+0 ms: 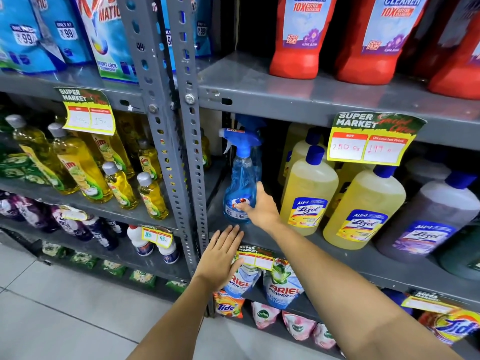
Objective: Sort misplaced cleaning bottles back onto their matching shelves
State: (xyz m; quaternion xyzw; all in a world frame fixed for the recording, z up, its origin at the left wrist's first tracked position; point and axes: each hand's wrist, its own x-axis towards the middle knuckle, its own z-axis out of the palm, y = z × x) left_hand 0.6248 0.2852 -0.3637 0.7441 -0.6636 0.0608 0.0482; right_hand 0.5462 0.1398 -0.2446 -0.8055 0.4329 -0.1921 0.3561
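Note:
A blue spray bottle [240, 178] with a blue trigger head stands upright at the left end of the grey middle shelf [337, 258], next to yellow Lizol bottles [309, 190]. My right hand [259, 206] wraps the lower body of the spray bottle, thumb on its label and fingers behind it. My left hand [220, 258] hovers flat with fingers together and extended, just below the shelf's front edge, holding nothing.
Red floor cleaner bottles [298, 40] fill the shelf above. Yellow dish-soap bottles [85, 172] stand on the left rack past the grey slotted upright [187, 152]. Detergent pouches [280, 284] sit below. A purple Lizol bottle [428, 219] stands at the right. Tiled floor [65, 307] lies lower left.

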